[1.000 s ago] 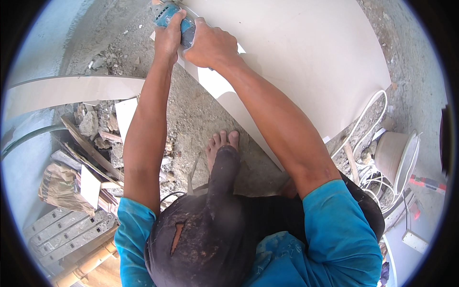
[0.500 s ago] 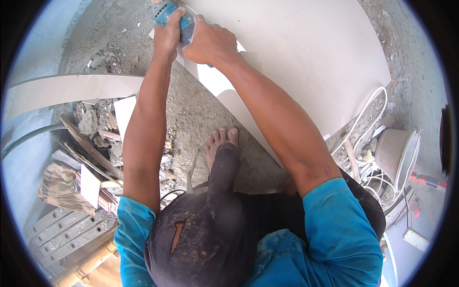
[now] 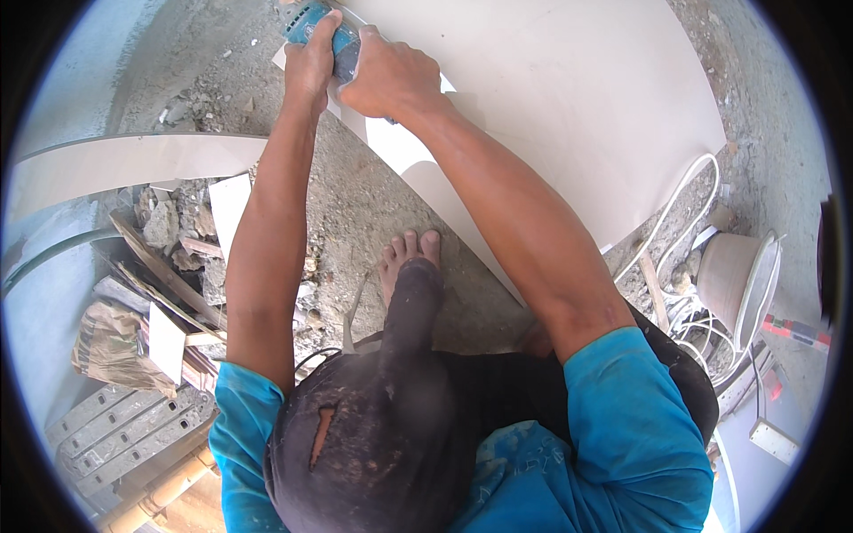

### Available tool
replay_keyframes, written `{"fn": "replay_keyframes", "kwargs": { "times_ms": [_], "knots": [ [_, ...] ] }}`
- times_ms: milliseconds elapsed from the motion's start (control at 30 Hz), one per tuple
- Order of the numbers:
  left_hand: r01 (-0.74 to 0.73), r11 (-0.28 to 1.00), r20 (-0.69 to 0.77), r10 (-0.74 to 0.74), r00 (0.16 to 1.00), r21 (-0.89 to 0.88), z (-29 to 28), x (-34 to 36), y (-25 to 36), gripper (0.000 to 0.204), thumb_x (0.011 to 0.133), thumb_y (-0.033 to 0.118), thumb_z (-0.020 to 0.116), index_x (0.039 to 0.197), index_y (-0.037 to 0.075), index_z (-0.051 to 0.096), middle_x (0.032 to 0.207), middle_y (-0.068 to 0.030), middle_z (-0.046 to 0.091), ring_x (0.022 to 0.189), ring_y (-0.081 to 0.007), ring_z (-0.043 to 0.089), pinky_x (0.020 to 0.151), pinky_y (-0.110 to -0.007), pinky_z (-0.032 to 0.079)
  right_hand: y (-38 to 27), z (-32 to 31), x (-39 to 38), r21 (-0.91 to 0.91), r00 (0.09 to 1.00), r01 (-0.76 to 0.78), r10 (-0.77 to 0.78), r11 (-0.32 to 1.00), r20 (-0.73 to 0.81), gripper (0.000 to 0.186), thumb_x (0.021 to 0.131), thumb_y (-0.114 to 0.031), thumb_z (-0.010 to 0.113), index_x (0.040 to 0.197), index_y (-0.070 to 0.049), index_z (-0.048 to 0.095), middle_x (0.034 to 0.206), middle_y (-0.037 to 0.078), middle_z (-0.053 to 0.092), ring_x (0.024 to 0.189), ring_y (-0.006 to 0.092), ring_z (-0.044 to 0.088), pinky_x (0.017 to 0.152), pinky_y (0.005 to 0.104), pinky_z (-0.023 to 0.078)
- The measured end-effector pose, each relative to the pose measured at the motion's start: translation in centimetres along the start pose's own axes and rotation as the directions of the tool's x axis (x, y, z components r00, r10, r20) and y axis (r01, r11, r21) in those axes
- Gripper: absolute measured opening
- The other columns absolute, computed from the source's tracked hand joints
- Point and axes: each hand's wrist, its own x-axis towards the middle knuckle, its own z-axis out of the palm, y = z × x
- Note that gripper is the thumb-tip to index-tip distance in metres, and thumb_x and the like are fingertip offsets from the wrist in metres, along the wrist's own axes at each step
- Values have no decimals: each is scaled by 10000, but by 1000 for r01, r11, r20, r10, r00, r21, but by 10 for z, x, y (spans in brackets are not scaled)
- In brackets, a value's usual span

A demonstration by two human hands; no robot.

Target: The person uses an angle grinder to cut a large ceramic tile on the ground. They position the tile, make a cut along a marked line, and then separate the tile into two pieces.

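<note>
Both my arms reach to the top of the view, where a teal and dark-grey angle grinder (image 3: 345,55) lies over the left edge of a large off-white panel (image 3: 586,98). My left hand (image 3: 309,73) is closed around the grinder's near-left side, its thumb along the teal housing. Wrapped over the other end of the body is my right hand (image 3: 393,75), knuckles up, close above the panel. The grinder's disc and its contact with the panel are hidden.
My bare foot (image 3: 410,251) stands on the dusty floor beside the panel's edge. Rubble and wood scraps (image 3: 164,258) lie at left, with a paper sack (image 3: 115,346) and a metal ladder (image 3: 133,431). On the right are a bucket (image 3: 724,280) and a coiled white cable (image 3: 689,213).
Both hands keep their grip on the grinder, which stays at nearly the same spot on the panel's edge. The whole view has shifted only very slightly.
</note>
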Motion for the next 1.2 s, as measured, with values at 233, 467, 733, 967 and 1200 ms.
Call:
{"fn": "replay_keyframes", "kwargs": {
  "times_ms": [233, 467, 733, 967, 1200],
  "knots": [
    [3, 1000, 23, -3, 1000, 3, -1, 0, -6, 538, 927, 365, 695, 1289, -12, 567, 1108, -84, 650, 954, -169, 641, 845, -335, 518, 3, 1, -3, 4, 1000, -2, 2, 1000, -5, 581, 767, -379, 734, 1206, -43, 554, 780, 88, 729, 607, 237, 715, 659, 364, 583],
    [11, 1000, 44, -12, 999, 16, -1, -5, 0, 537, 925, 371, 694, 1271, -23, 575, 1084, -78, 651, 929, -167, 642, 829, -333, 519, 3, 0, -4, -8, 1000, -4, 4, 1000, 5, 591, 762, -361, 733, 1226, -43, 553, 764, 92, 726, 612, 239, 720, 657, 364, 582],
    [22, 1000, 16, -22, 1000, 2, 4, -11, -3, 546, 919, 392, 693, 1257, -25, 591, 1069, -81, 652, 923, -166, 640, 820, -329, 513, 5, -2, -9, -6, 1000, -10, 10, 1000, 19, 641, 751, -364, 738, 1268, -40, 542, 757, 90, 726, 614, 242, 720, 664, 366, 580],
    [-59, 997, -16, 59, 998, -40, 10, -22, -6, 663, 839, 433, 748, 1157, -124, 583, 1040, -191, 653, 915, -244, 650, 850, -379, 533, 10, -4, -18, -23, 1000, 1, -1, 1000, -3, 663, 750, -367, 741, 1289, -38, 537, 752, 94, 727, 668, 258, 732, 689, 383, 581],
    [-28, 1000, 33, 27, 999, 9, 10, -30, 1, 498, 920, 379, 690, 1196, -31, 631, 987, -59, 664, 849, -148, 632, 751, -313, 503, 12, -3, -21, -4, 1000, 0, 0, 1000, -4, 632, 755, -368, 743, 1256, -38, 544, 747, 92, 724, 663, 261, 732, 690, 384, 585]
  ]
}}
